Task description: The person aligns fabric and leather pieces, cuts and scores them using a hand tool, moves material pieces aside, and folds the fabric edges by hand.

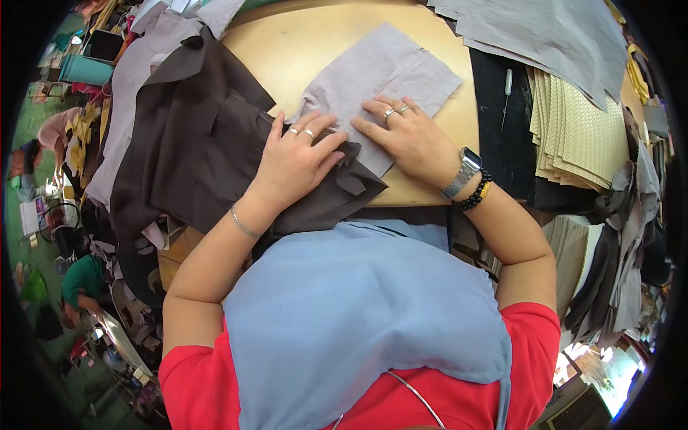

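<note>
A light grey fabric piece [387,79] lies on the pale tabletop [287,36]. Dark brown fabric [190,136] spreads over the table's left side, and its right end meets the grey piece. My left hand [297,154] rests on the dark fabric with fingers apart, its fingertips at the grey piece's lower left edge. Flat on the lower part of the grey piece lie the fingers of my right hand [405,136], spread apart. The two hands nearly touch at the fingertips.
Stacked cream patterned sheets [577,132] and a thin tool [507,89] lie on the black surface at right. Grey cloth [537,39] overhangs the upper right. Left, a person in a green top [82,279] works below.
</note>
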A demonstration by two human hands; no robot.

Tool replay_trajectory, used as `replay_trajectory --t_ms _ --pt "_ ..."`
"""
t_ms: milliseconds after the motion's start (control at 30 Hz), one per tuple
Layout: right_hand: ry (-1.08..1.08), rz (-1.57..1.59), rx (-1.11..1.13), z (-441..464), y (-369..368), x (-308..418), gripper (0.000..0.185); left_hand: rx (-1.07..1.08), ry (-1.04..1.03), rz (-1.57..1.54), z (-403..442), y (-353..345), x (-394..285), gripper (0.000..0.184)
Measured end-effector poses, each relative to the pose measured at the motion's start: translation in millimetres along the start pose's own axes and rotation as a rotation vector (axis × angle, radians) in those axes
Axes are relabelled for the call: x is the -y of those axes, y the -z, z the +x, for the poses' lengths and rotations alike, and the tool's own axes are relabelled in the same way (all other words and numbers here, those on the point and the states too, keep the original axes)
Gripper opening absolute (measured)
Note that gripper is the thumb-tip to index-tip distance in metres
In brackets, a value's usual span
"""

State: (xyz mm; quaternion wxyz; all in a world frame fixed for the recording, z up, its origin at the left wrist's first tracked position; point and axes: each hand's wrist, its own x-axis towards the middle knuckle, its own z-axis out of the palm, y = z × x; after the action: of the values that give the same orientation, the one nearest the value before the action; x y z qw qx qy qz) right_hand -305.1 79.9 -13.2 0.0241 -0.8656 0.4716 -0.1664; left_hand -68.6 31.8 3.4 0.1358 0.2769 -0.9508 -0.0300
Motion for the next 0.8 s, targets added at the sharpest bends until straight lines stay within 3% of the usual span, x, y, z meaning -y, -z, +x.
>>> replay_trajectory --t_ms 500,800 --pt "-0.019 0.000 0.055 5 1 10 0.048 -0.059 0.066 -0.231 -8 -3 10 0.033" --pt "-0.084 -0.039 0.060 9 -1 21 0.052 -0.081 0.062 -0.213 -7 -4 10 0.032"
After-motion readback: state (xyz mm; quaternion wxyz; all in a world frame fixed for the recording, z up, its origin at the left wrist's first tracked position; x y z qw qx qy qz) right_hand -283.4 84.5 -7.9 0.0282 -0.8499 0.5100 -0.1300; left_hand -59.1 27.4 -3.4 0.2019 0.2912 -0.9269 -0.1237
